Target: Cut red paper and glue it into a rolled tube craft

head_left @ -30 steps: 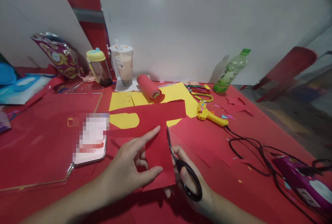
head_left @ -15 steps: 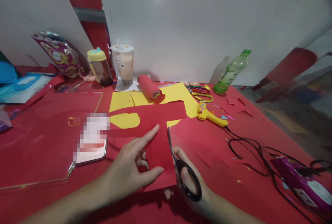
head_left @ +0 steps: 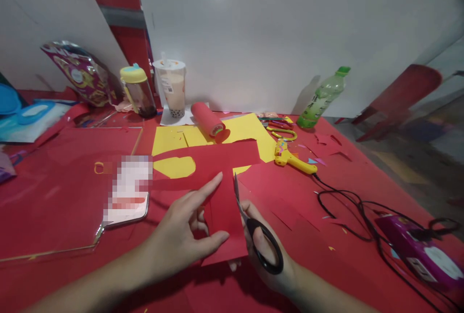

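Observation:
A piece of red paper (head_left: 226,206) is held above the table. My left hand (head_left: 177,235) grips its left side, with thumb and forefinger stretched over the top and the other fingers curled behind. Black-handled scissors (head_left: 253,226) are in my right hand (head_left: 288,277), the thumb through the handle loop. Their blades point away from me and lie along the paper's right edge. Whether they are cutting into it I cannot tell. Beyond my fingertips lies a wider red sheet with a cut-out (head_left: 224,151), over yellow paper (head_left: 261,132).
A phone (head_left: 126,211) lies at left. Behind stand a tumbler (head_left: 139,93), a bubble tea cup (head_left: 176,88) and a green bottle (head_left: 322,98); a red roll (head_left: 206,117) lies before them. At right are a yellow glue gun (head_left: 293,161), its cord and a purple power strip (head_left: 413,250).
The view has shifted slightly, so the table items appear a little higher. My hands keep their grips on the paper and scissors, in almost the same places.

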A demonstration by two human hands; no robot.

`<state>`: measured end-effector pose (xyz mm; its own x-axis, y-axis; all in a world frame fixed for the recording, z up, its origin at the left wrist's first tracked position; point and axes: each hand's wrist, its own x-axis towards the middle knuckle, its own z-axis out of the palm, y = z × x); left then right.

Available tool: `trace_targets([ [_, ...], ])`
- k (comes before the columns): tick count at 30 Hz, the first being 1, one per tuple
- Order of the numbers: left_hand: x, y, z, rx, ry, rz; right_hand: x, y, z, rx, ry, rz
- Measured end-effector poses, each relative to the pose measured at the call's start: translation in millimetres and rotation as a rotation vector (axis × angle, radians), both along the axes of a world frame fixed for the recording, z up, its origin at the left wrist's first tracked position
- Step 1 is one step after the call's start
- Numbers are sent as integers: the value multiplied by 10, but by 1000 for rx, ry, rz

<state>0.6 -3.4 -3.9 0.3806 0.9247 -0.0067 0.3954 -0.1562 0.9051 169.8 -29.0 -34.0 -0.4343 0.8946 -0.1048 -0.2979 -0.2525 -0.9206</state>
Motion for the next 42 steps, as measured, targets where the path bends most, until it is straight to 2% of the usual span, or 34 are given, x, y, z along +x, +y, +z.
trace_targets([
  [4, -2, 9, -8, 8, 4, -3, -19, -4, -24, 2, 91, -10],
  [8, 6, 15, 1, 27, 13, 5, -23, -8, -49, -16, 82, -19],
  [16, 13, 16, -7, 19, 9, 5, -2, -4, -85, 50, 34, 9],
  [28, 13, 17, 0, 17, -6, 2, -29, -17, -16, -25, 22, -44],
  [42, 16, 15, 6, -13, -18, 3, -41, -9, -17, -1, 103, -56],
])
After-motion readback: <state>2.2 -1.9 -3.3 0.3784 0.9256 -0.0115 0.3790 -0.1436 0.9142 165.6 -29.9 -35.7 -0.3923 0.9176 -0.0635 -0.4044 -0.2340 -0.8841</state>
